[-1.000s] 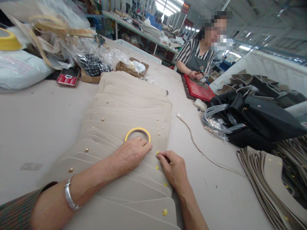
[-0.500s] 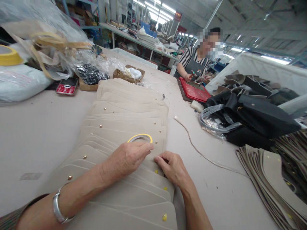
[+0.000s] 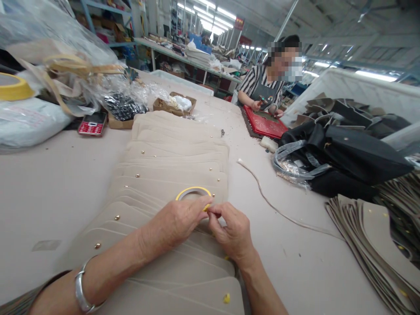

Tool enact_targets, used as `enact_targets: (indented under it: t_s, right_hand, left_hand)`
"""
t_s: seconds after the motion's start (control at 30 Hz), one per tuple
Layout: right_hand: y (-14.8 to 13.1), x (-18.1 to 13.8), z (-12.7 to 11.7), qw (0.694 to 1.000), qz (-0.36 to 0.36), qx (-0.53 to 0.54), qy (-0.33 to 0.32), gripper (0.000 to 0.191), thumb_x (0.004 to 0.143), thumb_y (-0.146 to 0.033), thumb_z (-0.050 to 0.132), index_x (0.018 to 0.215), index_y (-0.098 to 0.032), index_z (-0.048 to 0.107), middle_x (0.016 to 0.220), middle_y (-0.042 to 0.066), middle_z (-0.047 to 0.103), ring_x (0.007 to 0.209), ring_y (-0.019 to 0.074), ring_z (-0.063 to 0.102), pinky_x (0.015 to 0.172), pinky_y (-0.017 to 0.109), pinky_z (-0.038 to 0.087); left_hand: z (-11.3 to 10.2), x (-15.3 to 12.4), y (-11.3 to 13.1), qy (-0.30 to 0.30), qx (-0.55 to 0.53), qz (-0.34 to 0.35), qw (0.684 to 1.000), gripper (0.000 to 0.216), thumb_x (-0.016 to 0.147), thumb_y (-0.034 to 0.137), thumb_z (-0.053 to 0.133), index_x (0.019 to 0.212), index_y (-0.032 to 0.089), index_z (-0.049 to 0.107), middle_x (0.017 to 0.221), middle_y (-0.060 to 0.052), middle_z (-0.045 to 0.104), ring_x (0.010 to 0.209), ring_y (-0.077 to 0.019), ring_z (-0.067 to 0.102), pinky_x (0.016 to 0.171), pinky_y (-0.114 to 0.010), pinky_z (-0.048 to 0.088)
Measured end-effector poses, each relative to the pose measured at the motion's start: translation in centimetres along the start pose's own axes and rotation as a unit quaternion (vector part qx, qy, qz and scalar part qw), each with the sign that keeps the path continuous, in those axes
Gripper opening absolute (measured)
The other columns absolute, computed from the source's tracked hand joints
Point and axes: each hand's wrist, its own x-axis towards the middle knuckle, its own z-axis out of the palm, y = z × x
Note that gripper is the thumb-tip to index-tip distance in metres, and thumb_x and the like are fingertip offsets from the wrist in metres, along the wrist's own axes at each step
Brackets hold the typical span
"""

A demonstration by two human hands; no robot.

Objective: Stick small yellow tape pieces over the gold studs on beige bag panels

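Observation:
A roll of yellow tape (image 3: 193, 189) is gripped in my left hand (image 3: 185, 218), its ring standing above my fingers. My right hand (image 3: 231, 229) pinches at the roll's near right side, thumb against forefinger; the tape end there is too small to make out clearly. Both hands meet over a long row of overlapping beige panels (image 3: 173, 157). Gold studs (image 3: 117, 217) dot the panels on the left and right. A bit of yellow tape (image 3: 226, 298) sticks on the nearest panel, and another piece shows partly beside my right wrist.
Black bags (image 3: 361, 153) and a stack of beige pieces (image 3: 361, 232) lie at right, with a cord (image 3: 262, 192) nearer the panels. A red calculator-like device (image 3: 92, 124) and small boxes (image 3: 173, 104) stand at left. Across the table a co-worker (image 3: 262, 87) works on a red board (image 3: 264, 122).
My right hand has lifted from the panel edge and moved up and left to the tape roll. The roll in my left hand has shifted slightly right and down.

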Motion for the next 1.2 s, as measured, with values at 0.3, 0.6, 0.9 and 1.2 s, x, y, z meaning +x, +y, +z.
enact_targets:
  t_s: [0.3,0.6,0.9,1.2]
  right_hand:
    - [-0.4,0.2,0.6,0.997,0.041,-0.026,0.063,0.018,0.08,-0.01,0.05,0.076,-0.019,0.066,0.064,0.001,0.067,0.055,0.0121,0.06,0.057,0.022,0.047]
    - [0.2,2.4,1.2,0.884,0.378,0.266,0.071,0.015,0.072,-0.031,0.064,0.068,-0.017,0.064,0.049,-0.003,0.062,0.042,0.0118,0.057,0.044,0.021,0.047]
    - [4.3,1.3,1.2,0.858,0.426,0.286,0.026,0.029,0.071,-0.043,0.073,0.076,-0.015,0.069,0.057,-0.001,0.064,0.05,0.0117,0.06,0.051,0.024,0.055]
    - [4.0,1.6,2.4,0.922,0.364,0.132,-0.015,0.02,0.08,-0.035,0.061,0.074,-0.017,0.067,0.055,-0.002,0.062,0.047,0.0121,0.057,0.048,0.021,0.049]
  left_hand:
    - [-0.6,0.8,-0.1,-0.001,0.018,-0.005,1.0,0.026,0.099,0.015,0.032,0.087,0.017,0.055,0.076,-0.001,0.059,0.07,-0.0143,0.059,0.062,-0.024,0.045]
    - [-0.1,1.2,0.3,0.112,0.092,0.021,0.989,0.027,0.096,0.012,0.035,0.078,0.018,0.054,0.069,-0.001,0.052,0.063,-0.0138,0.05,0.059,-0.024,0.041]
    - [1.3,0.5,-0.8,-0.071,0.202,-0.05,0.976,0.013,0.091,0.01,0.047,0.084,0.019,0.054,0.078,-0.003,0.058,0.07,-0.0196,0.057,0.058,-0.029,0.046]
    - [2.0,0.7,-0.8,-0.108,0.214,-0.068,0.969,0.012,0.09,0.009,0.048,0.086,0.019,0.053,0.082,-0.005,0.058,0.073,-0.0209,0.056,0.061,-0.031,0.048]
